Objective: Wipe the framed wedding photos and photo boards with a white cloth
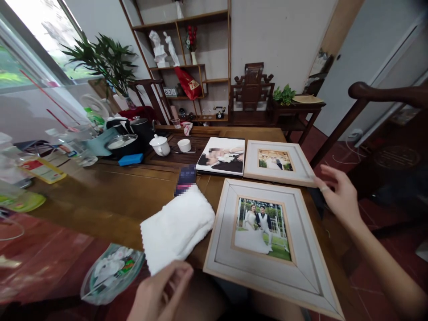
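My left hand (162, 292) is low in the view, just in front of a folded white cloth (179, 225). Its fingers are loosely bent, a gap shows between thumb and fingers, and I see nothing held. My right hand (339, 194) has its fingers spread, with the thumb side at the near right corner of a picture frame (302, 165); whether it touches is unclear. Closest to me lies a larger picture frame (217, 236) with a photo of two seated people, jutting past the table edge. Left of the far frame is a photo panel (220, 154).
Behind the cloth lies a dark, blurred-out item (186, 178). A white lidded cup (159, 146), a small white bowl (184, 145), a blue sponge (131, 159) and a pot (122, 145) stand left. A lined bin (113, 272) is below; a wooden chair (384, 96) is at right.
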Tool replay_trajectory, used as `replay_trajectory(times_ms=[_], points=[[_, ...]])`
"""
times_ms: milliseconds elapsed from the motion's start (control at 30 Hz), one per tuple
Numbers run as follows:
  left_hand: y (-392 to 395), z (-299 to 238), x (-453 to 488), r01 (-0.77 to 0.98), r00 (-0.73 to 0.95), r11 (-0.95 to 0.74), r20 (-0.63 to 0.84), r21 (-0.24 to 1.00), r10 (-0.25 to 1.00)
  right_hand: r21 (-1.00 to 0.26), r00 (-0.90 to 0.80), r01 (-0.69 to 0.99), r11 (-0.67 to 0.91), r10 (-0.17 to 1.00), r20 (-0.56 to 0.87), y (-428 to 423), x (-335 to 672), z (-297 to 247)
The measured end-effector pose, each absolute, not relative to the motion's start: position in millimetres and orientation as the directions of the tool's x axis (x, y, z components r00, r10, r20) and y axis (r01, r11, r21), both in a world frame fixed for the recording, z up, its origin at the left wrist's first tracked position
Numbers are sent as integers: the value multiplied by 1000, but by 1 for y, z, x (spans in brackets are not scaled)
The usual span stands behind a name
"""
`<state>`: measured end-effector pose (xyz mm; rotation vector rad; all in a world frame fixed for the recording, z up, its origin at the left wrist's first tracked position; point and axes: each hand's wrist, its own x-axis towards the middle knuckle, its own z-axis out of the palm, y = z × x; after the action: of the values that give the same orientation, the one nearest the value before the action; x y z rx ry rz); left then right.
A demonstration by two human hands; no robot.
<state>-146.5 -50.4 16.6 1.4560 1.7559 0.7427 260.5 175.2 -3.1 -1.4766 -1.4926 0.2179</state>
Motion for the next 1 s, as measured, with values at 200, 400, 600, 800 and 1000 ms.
replay_trajectory(times_ms=[200, 400, 600, 800, 1000], points=[[-10, 7, -159, 955, -30, -69, 329, 287, 944, -716, 110, 658, 235, 910, 400, 81, 233, -20], [8, 2, -169, 947, 28, -141, 365, 288, 931, -541, -62, 744, 392, 847, 529, 60, 205, 3], [13, 14, -173, 938, 4, -184, 524, 292, 851, -413, -508, 615, 672, 738, 445, 67, 106, 26], [23, 25, -164, 934, 22, -246, 647, 258, 762, -383, -612, 677, 628, 770, 180, 101, 8, 30], [26, 55, -168, 943, 58, -292, 782, 162, 621, -537, -562, 646, 542, 814, 146, 124, 3, 34]])
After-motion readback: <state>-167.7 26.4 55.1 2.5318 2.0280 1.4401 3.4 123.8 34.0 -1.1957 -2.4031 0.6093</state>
